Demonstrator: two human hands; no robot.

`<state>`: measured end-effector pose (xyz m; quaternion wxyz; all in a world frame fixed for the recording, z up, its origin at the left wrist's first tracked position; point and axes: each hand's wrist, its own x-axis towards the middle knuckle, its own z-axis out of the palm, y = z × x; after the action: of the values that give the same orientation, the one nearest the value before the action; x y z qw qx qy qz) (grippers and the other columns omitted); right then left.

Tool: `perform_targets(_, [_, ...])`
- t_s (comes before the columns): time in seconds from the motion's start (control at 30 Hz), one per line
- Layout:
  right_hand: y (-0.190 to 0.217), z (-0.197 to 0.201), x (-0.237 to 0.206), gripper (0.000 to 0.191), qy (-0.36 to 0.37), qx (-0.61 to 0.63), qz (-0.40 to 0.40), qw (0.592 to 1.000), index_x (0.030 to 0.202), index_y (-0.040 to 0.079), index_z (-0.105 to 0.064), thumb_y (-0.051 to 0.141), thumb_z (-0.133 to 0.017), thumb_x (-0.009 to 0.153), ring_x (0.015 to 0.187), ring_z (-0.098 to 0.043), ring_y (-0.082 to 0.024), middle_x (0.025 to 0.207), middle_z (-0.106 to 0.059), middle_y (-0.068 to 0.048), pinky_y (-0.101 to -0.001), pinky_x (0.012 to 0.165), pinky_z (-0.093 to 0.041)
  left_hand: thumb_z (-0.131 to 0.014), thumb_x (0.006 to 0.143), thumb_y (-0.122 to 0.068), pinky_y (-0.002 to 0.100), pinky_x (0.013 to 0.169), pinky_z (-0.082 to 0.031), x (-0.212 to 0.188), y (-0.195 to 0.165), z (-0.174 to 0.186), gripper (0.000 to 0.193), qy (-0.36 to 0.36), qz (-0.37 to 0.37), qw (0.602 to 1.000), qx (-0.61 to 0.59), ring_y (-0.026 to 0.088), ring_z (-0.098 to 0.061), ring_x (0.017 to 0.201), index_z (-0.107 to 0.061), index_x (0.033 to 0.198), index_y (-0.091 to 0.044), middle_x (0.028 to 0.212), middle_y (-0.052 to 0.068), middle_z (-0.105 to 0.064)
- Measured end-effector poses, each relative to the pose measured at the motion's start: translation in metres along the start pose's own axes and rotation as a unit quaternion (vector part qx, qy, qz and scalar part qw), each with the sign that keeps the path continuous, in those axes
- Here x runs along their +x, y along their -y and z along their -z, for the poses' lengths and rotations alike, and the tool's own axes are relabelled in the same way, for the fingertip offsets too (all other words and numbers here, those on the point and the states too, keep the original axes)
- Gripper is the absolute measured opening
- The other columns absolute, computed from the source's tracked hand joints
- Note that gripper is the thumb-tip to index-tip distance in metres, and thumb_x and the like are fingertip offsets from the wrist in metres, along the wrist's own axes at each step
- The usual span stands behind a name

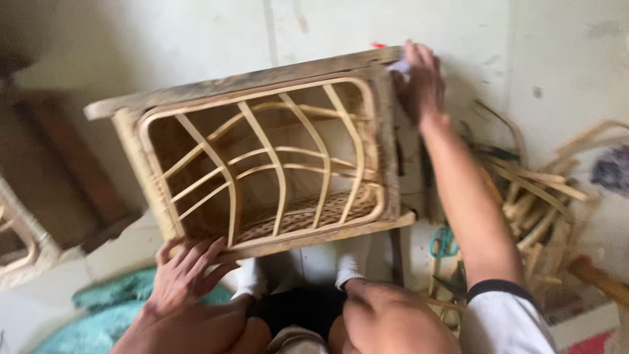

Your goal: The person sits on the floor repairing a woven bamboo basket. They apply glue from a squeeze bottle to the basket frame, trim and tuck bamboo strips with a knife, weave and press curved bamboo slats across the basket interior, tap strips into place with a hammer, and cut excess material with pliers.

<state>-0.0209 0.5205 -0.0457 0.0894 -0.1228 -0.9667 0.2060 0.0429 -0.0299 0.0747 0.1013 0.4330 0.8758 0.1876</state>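
Head view, looking down over lap and knees. Holds a rattan frame (262, 157) tipped on its side across the knees, open face with curved slats turned up toward the camera, woven panel visible inside at the bottom.

Left hand (187, 272): laid flat against the lower left corner of the frame, fingers spread along the bottom rail, not closed round anything; propping rather than grasping.

Right hand (419, 78): reaches over to the upper right corner, fingers bent over the edge, a small white scrap (398, 65) just under them. Cannot tell through the motion blur whether clenched on the corner or only pressing on it.

Around: white socks (354, 262) below the frame; teal cloth (105, 308) on the floor (196, 39) at lower left; loose pile of rattan strips (531, 190) to the right, just beside the right forearm; teal-handled scissors (444, 242) near that pile; part of another rattan piece (19, 242) at the left edge.

Judged step: steadying and positioning the frame, hands at diagonal corners, no tool in hand. Judged requirement for any further handling: firm hold at both corners, since resting tilted on the knees with little support beneath; care to keep clear of the strips alongside.
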Motion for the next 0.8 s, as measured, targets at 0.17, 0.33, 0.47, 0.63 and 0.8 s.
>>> perform_targets(0.17, [-0.015,0.003,0.024,0.029,0.049,0.154,-0.179,0.971,0.124,0.010,-0.071,0.032,-0.064,0.108,0.113,-0.065,-0.029,0.121,-0.069,-0.011,-0.0424,0.098,-0.053,-0.079,0.084,-0.030,0.045,0.094,-0.044,0.007,0.015,0.010,0.062,-0.119,-0.023,0.989,-0.085,0.024,-0.065,0.104,-0.056,0.136,-0.008,0.116,0.008,-0.069])
perform_targets(0.33, [0.036,0.080,0.006,0.038,-0.009,0.289,-0.093,0.953,0.133,-0.002,-0.055,-0.005,-0.070,0.099,0.114,-0.070,-0.019,0.126,-0.067,-0.007,-0.0300,0.099,-0.058,-0.069,0.100,-0.008,0.051,0.109,-0.047,0.029,0.054,0.018,0.045,-0.281,0.205,0.931,-0.106,0.037,-0.054,0.131,-0.052,0.141,-0.006,0.140,0.018,-0.054])
perform_targets(0.47, [0.135,0.107,-0.014,0.027,0.050,0.169,0.052,0.983,0.129,-0.005,-0.065,0.002,-0.079,0.107,0.106,-0.074,-0.024,0.116,-0.072,-0.018,-0.0289,0.094,-0.064,-0.085,0.101,-0.018,0.058,0.126,-0.035,0.079,0.102,0.017,0.092,-0.276,0.294,0.909,-0.108,0.040,-0.031,0.154,-0.021,0.165,-0.005,0.165,0.024,-0.025])
perform_targets(0.63, [0.243,0.069,0.008,0.050,0.131,0.083,0.234,0.960,0.131,-0.002,-0.066,0.016,-0.087,0.090,0.104,-0.072,-0.027,0.118,-0.071,-0.017,-0.0350,0.090,-0.062,-0.093,0.086,-0.019,0.061,0.129,-0.029,0.131,0.138,-0.001,0.127,-0.285,0.295,0.901,-0.140,0.045,-0.024,0.157,0.005,0.165,-0.008,0.169,0.032,-0.012])
perform_targets(0.8, [0.290,0.043,0.026,0.048,0.156,-0.003,0.263,0.952,0.125,0.000,-0.069,0.018,-0.091,0.086,0.097,-0.069,-0.030,0.110,-0.068,-0.014,-0.0405,0.083,-0.059,-0.081,0.087,-0.005,0.053,0.132,-0.033,0.136,0.140,-0.015,0.123,-0.279,0.313,0.868,-0.266,0.047,-0.030,0.157,0.012,0.166,-0.010,0.169,0.033,-0.020])
